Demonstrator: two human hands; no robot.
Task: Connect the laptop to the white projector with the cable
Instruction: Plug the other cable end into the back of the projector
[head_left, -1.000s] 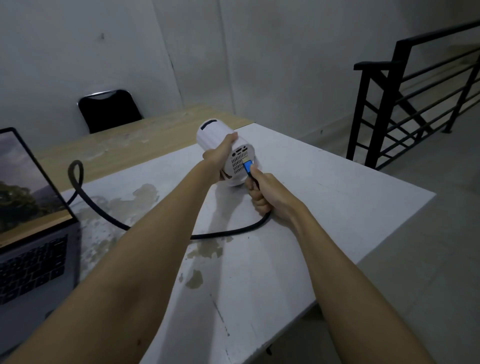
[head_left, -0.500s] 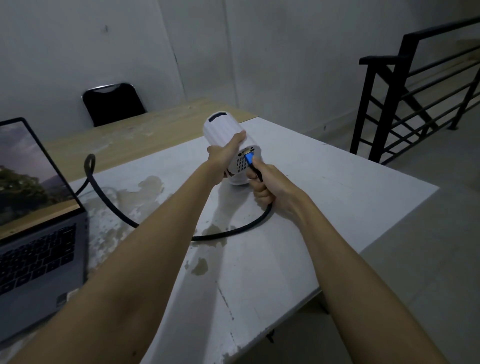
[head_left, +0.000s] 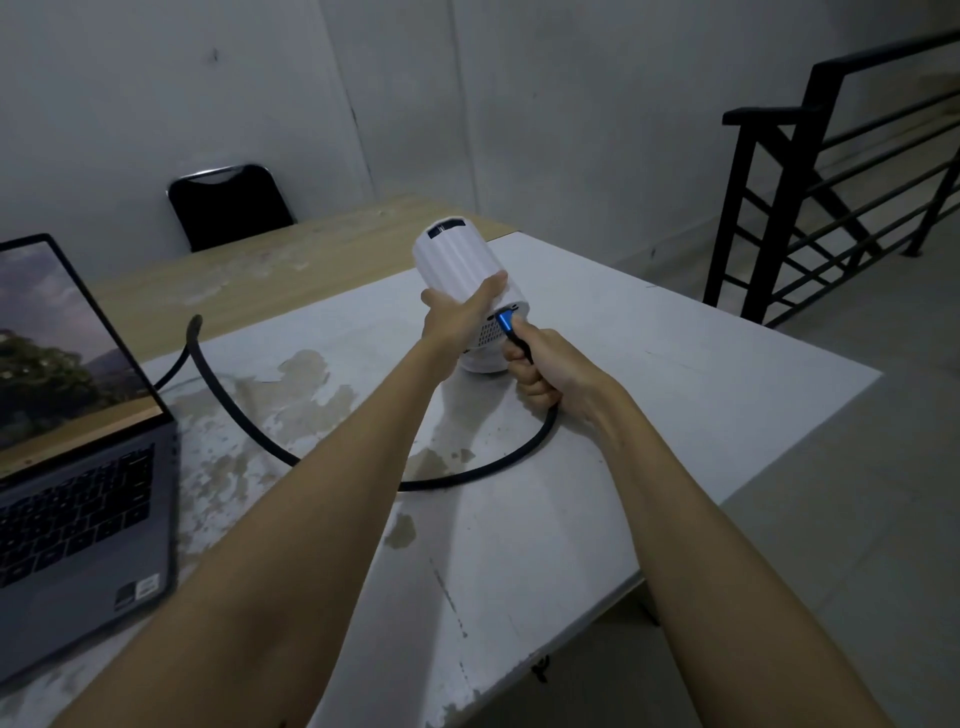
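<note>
The white projector (head_left: 457, 260), a ribbed cylinder, stands tilted on the white table (head_left: 701, 384). My left hand (head_left: 460, 317) grips its side. My right hand (head_left: 540, 369) is closed around the black cable (head_left: 249, 423) just behind its blue plug (head_left: 505, 323), whose tip touches a port on the projector's back face. How deep the plug sits I cannot tell. The cable curves across the table towards the open grey laptop (head_left: 78, 493) at the left, whose screen is lit. Where the cable meets the laptop is hidden behind the screen.
A black chair (head_left: 228, 205) stands behind a wooden tabletop (head_left: 270, 260) at the back. A black metal railing (head_left: 831, 171) runs along the right. The white table's paint is worn and stained near its middle.
The projector has tipped a little more upright in my left hand, and the blue plug has stayed at its back face. The view has shifted, showing more of the laptop.
</note>
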